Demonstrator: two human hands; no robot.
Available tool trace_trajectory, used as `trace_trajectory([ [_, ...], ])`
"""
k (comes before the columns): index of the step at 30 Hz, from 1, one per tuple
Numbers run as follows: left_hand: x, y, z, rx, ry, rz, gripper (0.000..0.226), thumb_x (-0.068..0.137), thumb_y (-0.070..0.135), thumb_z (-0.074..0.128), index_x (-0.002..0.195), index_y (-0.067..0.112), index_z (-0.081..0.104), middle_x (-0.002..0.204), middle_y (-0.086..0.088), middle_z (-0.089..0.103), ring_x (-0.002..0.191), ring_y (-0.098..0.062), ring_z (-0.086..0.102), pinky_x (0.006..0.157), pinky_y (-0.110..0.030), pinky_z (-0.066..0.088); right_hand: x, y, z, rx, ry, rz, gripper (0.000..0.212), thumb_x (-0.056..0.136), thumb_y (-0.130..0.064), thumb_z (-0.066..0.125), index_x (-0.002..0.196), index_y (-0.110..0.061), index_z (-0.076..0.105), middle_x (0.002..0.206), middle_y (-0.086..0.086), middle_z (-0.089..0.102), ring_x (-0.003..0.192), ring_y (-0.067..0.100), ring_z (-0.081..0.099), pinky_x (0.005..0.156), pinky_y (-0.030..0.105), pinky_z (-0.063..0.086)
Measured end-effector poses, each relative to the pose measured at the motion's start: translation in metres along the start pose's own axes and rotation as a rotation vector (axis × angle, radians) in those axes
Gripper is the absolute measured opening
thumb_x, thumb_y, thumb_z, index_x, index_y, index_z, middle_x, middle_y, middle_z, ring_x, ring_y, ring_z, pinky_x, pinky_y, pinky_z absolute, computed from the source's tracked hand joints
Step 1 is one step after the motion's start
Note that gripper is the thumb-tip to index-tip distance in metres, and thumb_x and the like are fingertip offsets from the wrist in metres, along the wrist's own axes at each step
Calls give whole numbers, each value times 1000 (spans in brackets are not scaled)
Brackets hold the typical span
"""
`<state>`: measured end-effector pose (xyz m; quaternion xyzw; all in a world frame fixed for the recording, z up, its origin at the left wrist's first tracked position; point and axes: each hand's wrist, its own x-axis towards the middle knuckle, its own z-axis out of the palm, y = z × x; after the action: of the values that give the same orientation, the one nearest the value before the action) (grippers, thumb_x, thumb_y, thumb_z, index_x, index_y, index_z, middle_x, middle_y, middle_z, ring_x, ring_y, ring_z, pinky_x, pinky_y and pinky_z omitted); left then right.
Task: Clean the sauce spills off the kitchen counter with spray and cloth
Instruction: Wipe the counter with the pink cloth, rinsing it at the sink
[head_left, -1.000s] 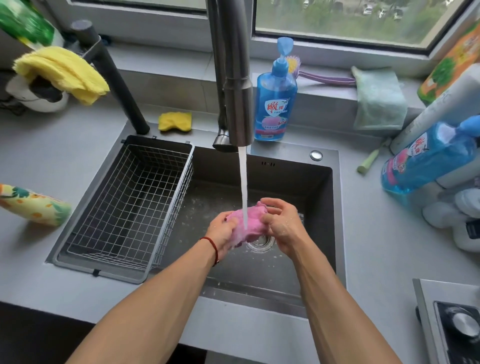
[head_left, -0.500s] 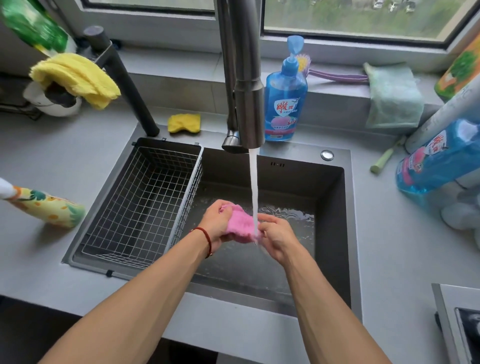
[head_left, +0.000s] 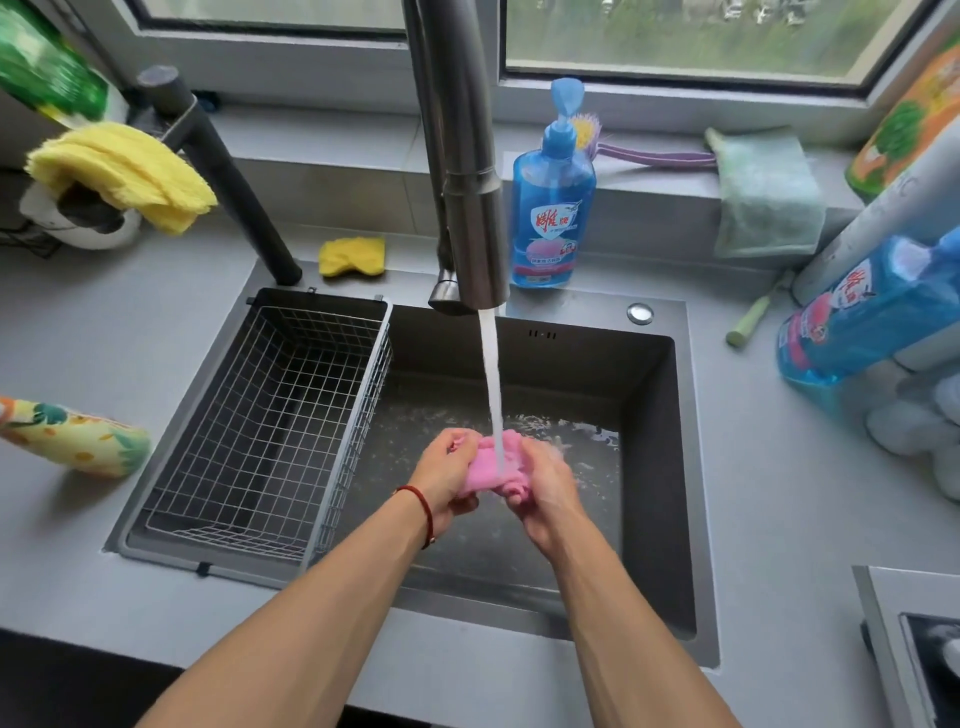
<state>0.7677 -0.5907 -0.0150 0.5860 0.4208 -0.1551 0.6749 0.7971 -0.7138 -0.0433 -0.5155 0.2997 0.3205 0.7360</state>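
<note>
A bunched pink cloth is held over the dark sink, directly under the running stream of water from the steel faucet. My left hand grips the cloth's left side and my right hand grips its right side, fingers curled round it. A patterned spray bottle lies on its side on the grey counter at the left.
A wire basket fills the sink's left part. A blue soap bottle and a yellow sponge stand behind the sink. Another blue bottle leans at the right, a green cloth hangs on the ledge, a stove corner lies bottom right.
Both hands keep kneading the pink cloth under the stream; it has bunched tighter between them and the water now strikes its middle. The view has shifted slightly.
</note>
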Motion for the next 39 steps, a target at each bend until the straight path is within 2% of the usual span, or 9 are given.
trace_trajectory([
  [6, 5, -12, 44, -298, -52, -235, 46, 90, 58, 61, 91, 13, 75, 79, -10, 70, 68, -24, 65, 62, -33, 55, -16, 2, 24, -400, 210, -393, 10, 92, -32, 67, 89, -23, 66, 87, 4, 74, 72, 15, 66, 63, 28, 53],
  [11, 13, -15, 45, -184, 103, -160, 32, 96, 47, 54, 85, 21, 68, 89, -7, 71, 89, -28, 67, 93, -48, 58, -7, -11, 36, -585, 292, -300, 16, 90, -31, 69, 80, -19, 68, 80, 0, 68, 85, 25, 64, 71, 32, 51],
  [16, -11, -4, 41, 250, 171, -23, 38, 89, 49, 49, 92, 17, 70, 67, -16, 67, 52, -31, 61, 54, -31, 44, 12, -15, 29, -585, 339, -106, 31, 92, -31, 58, 104, -11, 78, 93, 12, 76, 90, 37, 71, 84, 47, 61],
  [23, -4, 13, 33, -228, 142, -229, 46, 103, 37, 40, 111, 0, 66, 83, -15, 67, 48, -22, 63, 36, -24, 46, -5, -14, 30, -688, 178, -107, 31, 100, -31, 50, 84, -17, 73, 84, 12, 76, 79, 33, 76, 69, 45, 66],
  [26, 4, 12, 41, -197, 194, -152, 47, 105, 33, 39, 130, -2, 58, 121, -21, 66, 104, -37, 66, 88, -47, 58, -12, -14, 41, -678, 271, -187, 28, 98, -37, 63, 85, -16, 74, 77, 4, 68, 77, 27, 67, 57, 30, 50],
  [28, 0, 10, 44, -316, 200, -202, 40, 106, 33, 42, 120, 2, 64, 117, -20, 69, 103, -34, 66, 104, -47, 51, -13, -17, 43, -629, 332, -153, 25, 96, -38, 70, 83, -17, 75, 71, 1, 61, 76, 25, 60, 53, 26, 38],
  [34, -21, 13, 42, -122, 159, -192, 29, 102, 27, 51, 99, 7, 71, 63, -9, 65, 40, -17, 57, 40, -20, 46, 11, -12, 41, -543, 276, 7, 27, 85, -32, 62, 89, -8, 73, 90, 4, 72, 86, 29, 67, 65, 32, 54],
  [36, -26, 20, 36, 18, 95, -197, 26, 104, 21, 47, 100, 6, 68, 53, -7, 57, 30, -12, 46, 33, -14, 35, 8, -17, 38, -452, 264, 46, 25, 88, -28, 61, 86, -6, 71, 89, 11, 74, 74, 30, 69, 62, 40, 60],
  [39, -25, 47, 22, 255, -32, -47, 20, 101, 15, 49, 98, 10, 68, 77, -16, 67, 50, -19, 57, 47, -31, 53, 3, -32, 31, -565, 254, -40, 38, 98, -39, 52, 83, -8, 68, 90, 14, 73, 77, 32, 71, 61, 42, 55],
])
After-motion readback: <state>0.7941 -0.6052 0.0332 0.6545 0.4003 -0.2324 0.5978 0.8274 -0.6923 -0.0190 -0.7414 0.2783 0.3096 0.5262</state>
